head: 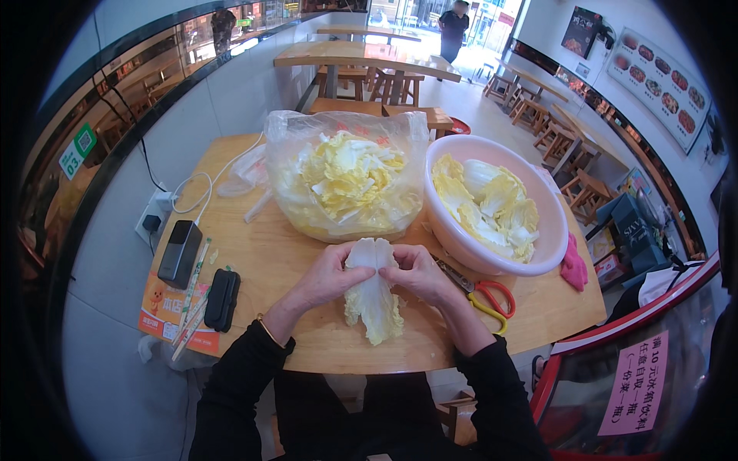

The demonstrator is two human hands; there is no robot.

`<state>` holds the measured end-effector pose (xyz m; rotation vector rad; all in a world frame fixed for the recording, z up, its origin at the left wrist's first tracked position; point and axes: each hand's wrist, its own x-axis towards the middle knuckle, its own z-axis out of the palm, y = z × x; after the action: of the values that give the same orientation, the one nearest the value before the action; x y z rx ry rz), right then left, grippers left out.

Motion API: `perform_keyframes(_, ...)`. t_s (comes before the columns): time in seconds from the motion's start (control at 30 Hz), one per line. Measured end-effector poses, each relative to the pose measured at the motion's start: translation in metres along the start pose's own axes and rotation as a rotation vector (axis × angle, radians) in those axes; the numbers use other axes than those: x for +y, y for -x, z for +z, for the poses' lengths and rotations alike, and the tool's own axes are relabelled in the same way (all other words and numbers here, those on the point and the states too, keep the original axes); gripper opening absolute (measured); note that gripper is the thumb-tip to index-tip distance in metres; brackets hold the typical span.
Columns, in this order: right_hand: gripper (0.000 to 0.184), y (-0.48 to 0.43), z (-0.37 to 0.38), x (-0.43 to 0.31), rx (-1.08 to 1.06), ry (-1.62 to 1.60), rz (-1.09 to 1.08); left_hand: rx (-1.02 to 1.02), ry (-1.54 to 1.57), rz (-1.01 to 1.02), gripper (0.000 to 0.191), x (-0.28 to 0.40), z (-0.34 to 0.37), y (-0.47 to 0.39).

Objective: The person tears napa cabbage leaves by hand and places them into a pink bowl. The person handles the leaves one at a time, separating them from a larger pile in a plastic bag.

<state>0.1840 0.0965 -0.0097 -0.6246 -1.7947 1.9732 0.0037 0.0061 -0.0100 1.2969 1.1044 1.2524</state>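
Between both hands hangs a pale napa cabbage leaf (373,305), its frilly yellow end pointing towards me. My left hand (333,274) pinches its left side, the thumb pressed near the middle. On the opposite side my right hand (420,273) grips it the same way, and a split runs down from the upper edge between the thumbs. Just beyond stands a clear plastic bag (285,199) heaped with torn cabbage pieces (354,176). To its right, a white plastic basin (481,262) holds several larger cabbage leaves (490,201).
Scissors (484,297) with red and yellow handles lie beside my right wrist. A pink cloth (573,265) hangs over the table's right edge. At left are a power bank (180,253) with a white cable, a black case (222,299) and wrapped chopsticks (193,311). A person (454,29) stands near the doorway.
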Motion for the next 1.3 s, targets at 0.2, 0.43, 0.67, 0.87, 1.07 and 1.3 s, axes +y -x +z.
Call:
perform_keyframes(0.2,0.028,0.0,0.001,-0.001,0.004,-0.005,-0.004,-0.009,0.014,0.013,0.03,0.0,0.0,0.001)
perform_keyframes(0.43,0.029,0.0,-0.002,0.003,0.027,0.049,0.001,-0.002,0.021,0.007,0.029,0.002,0.004,0.0)
perform_keyframes(0.67,0.025,-0.001,-0.002,0.008,0.011,-0.05,-0.086,0.0,0.058,0.073,0.024,0.0,0.006,0.001)
perform_keyframes(0.87,0.026,-0.001,0.004,0.002,0.001,-0.101,-0.08,0.018,0.072,0.082,0.027,0.005,0.004,0.002)
perform_keyframes(1.07,0.024,-0.002,-0.002,0.007,0.007,-0.014,-0.041,-0.014,0.06,0.022,0.03,0.003,0.0,0.001)
perform_keyframes(1.3,0.022,-0.003,0.001,0.008,0.033,-0.007,-0.086,0.003,0.082,0.078,0.027,-0.004,0.002,0.0)
